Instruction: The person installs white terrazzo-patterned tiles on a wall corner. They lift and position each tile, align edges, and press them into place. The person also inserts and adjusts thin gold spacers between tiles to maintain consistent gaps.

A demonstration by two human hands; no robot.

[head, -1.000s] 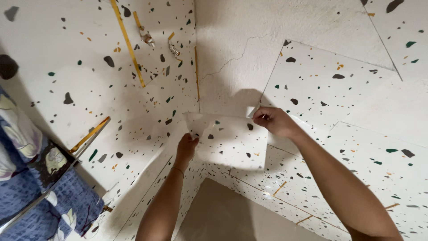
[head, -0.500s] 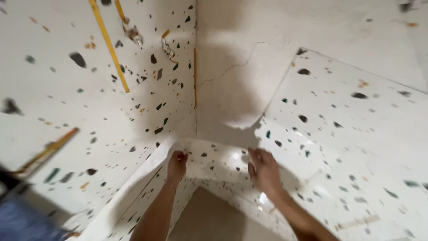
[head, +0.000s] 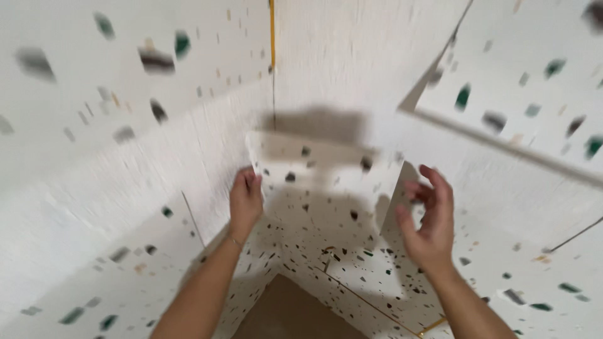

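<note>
A left hand (head: 245, 199) pinches one edge of a speckled terrazzo tile (head: 320, 188) to steady it upright — the right hand (head: 427, 220), fingers spread, hovers beside its other edge.

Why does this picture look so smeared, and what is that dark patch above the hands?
Head view: motion blur streaks the speckled white terrazzo walls; the dark patch is a shadow behind the speckled white tile piece, which the left hand holds while the right hand stays open.
</note>
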